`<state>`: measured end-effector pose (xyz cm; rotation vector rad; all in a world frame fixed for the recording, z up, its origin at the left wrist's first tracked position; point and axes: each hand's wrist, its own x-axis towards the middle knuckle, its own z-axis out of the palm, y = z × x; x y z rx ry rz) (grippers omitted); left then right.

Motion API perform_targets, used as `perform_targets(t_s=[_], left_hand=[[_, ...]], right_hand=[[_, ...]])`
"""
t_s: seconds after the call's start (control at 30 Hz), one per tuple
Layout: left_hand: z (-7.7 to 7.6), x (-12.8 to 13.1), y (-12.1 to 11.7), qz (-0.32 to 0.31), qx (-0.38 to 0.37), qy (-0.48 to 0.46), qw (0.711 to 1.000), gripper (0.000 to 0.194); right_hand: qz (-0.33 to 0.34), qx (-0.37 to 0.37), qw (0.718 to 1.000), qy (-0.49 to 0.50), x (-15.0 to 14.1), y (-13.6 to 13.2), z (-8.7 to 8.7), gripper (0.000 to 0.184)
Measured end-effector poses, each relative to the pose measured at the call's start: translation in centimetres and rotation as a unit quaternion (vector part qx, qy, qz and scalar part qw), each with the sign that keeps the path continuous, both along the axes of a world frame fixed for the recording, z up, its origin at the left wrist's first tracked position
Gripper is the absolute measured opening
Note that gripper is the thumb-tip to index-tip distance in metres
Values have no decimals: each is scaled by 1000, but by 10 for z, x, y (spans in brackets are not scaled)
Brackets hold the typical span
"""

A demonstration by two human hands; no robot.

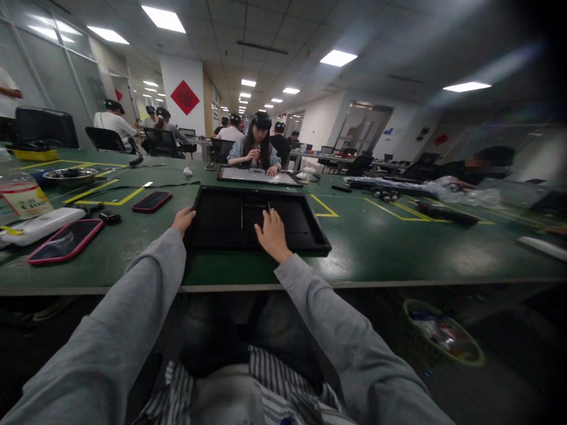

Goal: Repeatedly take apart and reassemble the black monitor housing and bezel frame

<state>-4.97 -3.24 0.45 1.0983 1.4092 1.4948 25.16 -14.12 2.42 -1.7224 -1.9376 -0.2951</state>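
A black rectangular panel with a raised rim [217, 221], like the back shell of a flat screen, lies on the green table in front of me. At its left edge, my left hand [183, 221] is closed on the rim, its thumb on the near side. Over the right half of the panel, my right hand [272, 234] has its fingers spread, with the tips near a small slot in the middle; whether they touch it I cannot tell. Two thin light lines run across the panel's inner face. No tool shows in either hand.
To the left are a dark phone [152, 201], a pink-edged phone [66, 241], a labelled bottle [25, 198] and a metal bowl [71, 176]. Across the table a person works at a grey panel [257, 175]. Plastic wrap [460, 192] lies right; a green basket [476, 359] stands below.
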Motion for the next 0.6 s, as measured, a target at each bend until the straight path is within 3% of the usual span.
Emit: perform_targets(t_s=[0.13, 0.2, 0.33, 0.5, 0.6], left_hand=[[2, -13, -1, 17, -32, -19, 999, 43], [4, -14, -3, 25, -35, -19, 999, 42], [9, -10, -10, 23, -32, -8, 999, 45], [6, -13, -12, 15, -27, 29, 999, 56], [-1, -18, -5, 5, 2, 128, 992, 53]], right_hand=[[-189, 41, 981, 4, 91, 24, 6, 56], [-228, -2, 973, 33, 125, 29, 3, 52], [-216, -108, 964, 113, 161, 28, -9, 49], [-181, -88, 966, 164, 176, 27, -14, 52], [-160, -76, 969, 170, 183, 26, -16, 54]])
